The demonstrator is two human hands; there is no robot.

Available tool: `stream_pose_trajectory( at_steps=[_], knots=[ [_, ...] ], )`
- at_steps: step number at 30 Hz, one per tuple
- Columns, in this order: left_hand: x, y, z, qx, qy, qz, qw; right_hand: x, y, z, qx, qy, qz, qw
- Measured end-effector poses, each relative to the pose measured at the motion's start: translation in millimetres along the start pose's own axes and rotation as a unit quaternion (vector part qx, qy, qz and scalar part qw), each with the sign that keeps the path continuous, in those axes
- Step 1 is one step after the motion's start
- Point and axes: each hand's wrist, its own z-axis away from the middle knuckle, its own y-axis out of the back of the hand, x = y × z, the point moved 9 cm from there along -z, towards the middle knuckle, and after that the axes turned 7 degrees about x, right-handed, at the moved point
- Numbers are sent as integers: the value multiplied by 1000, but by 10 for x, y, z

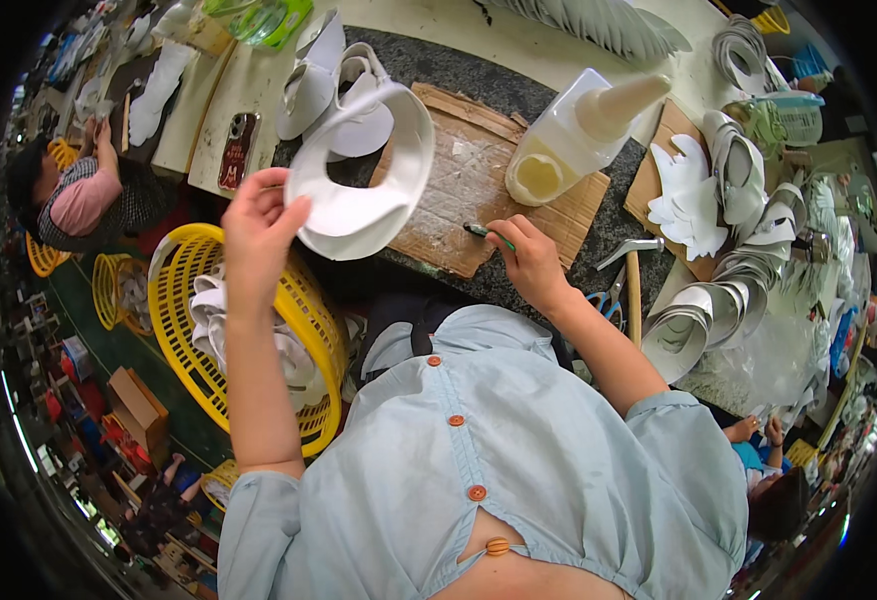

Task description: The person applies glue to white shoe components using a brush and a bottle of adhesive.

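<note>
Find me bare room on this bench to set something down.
Try the smeared cardboard between the held white piece and bottle, or pale tabletop between the dark slab and fanned white pieces. The right side is crowded: white stacks, hammer, scissors.

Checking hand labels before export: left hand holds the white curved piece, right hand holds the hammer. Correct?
One slip: in the head view, the right hand holds a slim green tool; the hammer lies to its right. The left hand does hold the white curved piece.

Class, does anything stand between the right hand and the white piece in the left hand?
Nothing visible does: only cardboard, lying beneath, shows between the right hand, with its green tool, and the white piece.
</note>
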Motion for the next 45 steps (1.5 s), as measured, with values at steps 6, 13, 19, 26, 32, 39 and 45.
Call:
stream_pose_trajectory(
  at_steps=[6, 13, 19, 26, 32, 39, 45],
  knots=[
    [-48, -75, 159, -47, 87, 141, 985, 195, 838, -80, 210, -109, -33, 971],
    [-541, -469, 316, -100, 173, 203, 959, 427, 1113, -153, 209, -94, -27, 973],
    [-475, -733, 423, -156, 222, 289, 918, 475, 952, -17, 135, -294, -331, 886],
    [-245, -1099, 627, -218, 234, 328, 889, -507, 959, -288, 210, -10, -236, 949],
    [-210, -1116, 595, -227, 190, 271, 916, -494, 931, -227, 173, -59, -323, 929],
    [-202, -1019, 524, -221, 129, 232, 938, -493, 804, -236, 60, -108, -421, 899],
    [11, -888, 394, -199, 43, 167, 965, 281, 1303, -114, 258, -226, -380, 859]
  ],
)
